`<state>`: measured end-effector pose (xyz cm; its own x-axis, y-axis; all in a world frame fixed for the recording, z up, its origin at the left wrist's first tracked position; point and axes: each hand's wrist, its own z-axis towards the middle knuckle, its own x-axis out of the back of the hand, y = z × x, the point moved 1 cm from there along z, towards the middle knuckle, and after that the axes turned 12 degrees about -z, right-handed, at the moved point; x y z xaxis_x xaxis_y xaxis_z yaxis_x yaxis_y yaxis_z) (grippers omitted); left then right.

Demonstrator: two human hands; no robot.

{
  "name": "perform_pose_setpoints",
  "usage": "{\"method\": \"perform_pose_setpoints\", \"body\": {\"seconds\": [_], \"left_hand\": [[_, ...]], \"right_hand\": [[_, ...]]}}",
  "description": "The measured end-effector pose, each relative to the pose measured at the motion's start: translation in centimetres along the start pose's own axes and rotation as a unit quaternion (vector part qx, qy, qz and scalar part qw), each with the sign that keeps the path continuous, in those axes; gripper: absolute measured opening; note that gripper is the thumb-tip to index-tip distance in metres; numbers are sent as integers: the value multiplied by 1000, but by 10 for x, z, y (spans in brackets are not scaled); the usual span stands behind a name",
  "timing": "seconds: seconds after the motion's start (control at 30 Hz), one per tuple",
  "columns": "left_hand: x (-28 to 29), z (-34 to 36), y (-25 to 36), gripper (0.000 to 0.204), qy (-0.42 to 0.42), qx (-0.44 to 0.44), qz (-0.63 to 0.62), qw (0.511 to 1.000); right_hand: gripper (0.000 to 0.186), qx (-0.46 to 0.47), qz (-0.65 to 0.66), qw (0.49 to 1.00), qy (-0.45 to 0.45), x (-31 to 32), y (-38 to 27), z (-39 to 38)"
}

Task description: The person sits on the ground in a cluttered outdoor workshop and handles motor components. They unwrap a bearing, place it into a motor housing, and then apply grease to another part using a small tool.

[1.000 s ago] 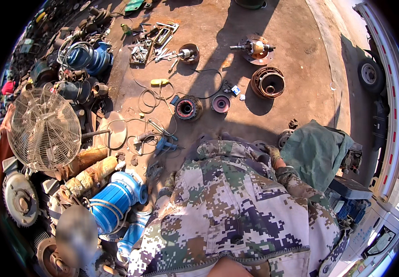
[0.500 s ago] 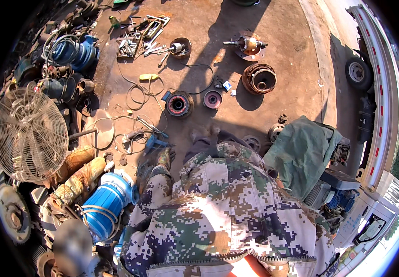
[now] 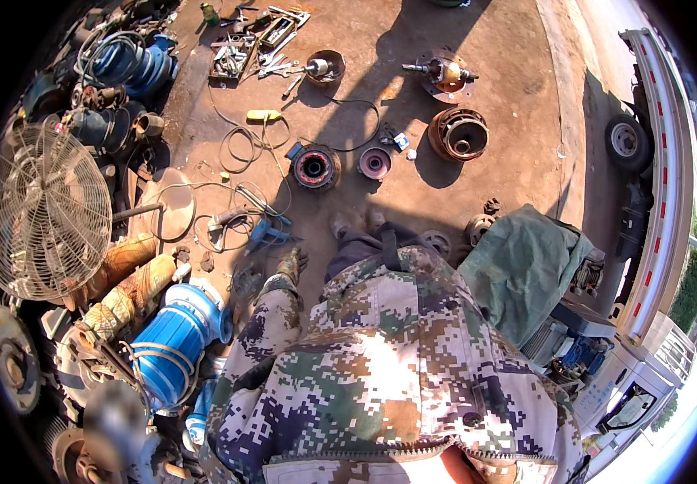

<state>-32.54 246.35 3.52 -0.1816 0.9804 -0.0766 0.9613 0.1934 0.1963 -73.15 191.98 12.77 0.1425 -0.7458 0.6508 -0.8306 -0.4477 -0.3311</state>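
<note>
My left hand [image 3: 290, 264], in a patterned, dirty-looking glove, hangs low beside my camouflage jacket [image 3: 389, 323]. Its dark fingers look apart, with nothing seen in them. Nearest to it, on the ground just beyond, is a blue tool-like object [image 3: 267, 233] whose kind I cannot make out. My right hand is out of sight. Ahead of my feet stands a round motor housing [image 3: 314, 168] with a red-rimmed bore. Right of that lies a small pinkish flanged ring [image 3: 375, 164], and farther right a rusty round casing [image 3: 460, 135].
A wire-guarded fan [image 3: 46, 210] and a blue pump [image 3: 172, 347] stand left among piled parts. Cable loops [image 3: 243, 153] cross the ground. Wrenches [image 3: 276, 68] lie by a tool box [image 3: 230, 63]. A green tarpaulin [image 3: 526, 262] and a truck [image 3: 655, 202] are at right.
The view has shifted, so ground objects sit somewhat higher in the picture. My left hand now shows a little farther from the blue object. Nothing has visibly been picked up.
</note>
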Motion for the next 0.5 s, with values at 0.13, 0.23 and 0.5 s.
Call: {"method": "perform_pose_setpoints", "body": {"seconds": [0.13,0.23,0.5], "left_hand": [[-2,5,-5,56,0,2,-4,1000],[-8,11,-6,56,-6,2,-3,1000],[-13,10,-4,55,16,-22,-15,1000]], "right_hand": [[29,35,-39,998,16,15,-6,-4],[29,68,-72,995,33,26,-13,-7],[30,112,-321,940,-18,18,-13,35]]}}
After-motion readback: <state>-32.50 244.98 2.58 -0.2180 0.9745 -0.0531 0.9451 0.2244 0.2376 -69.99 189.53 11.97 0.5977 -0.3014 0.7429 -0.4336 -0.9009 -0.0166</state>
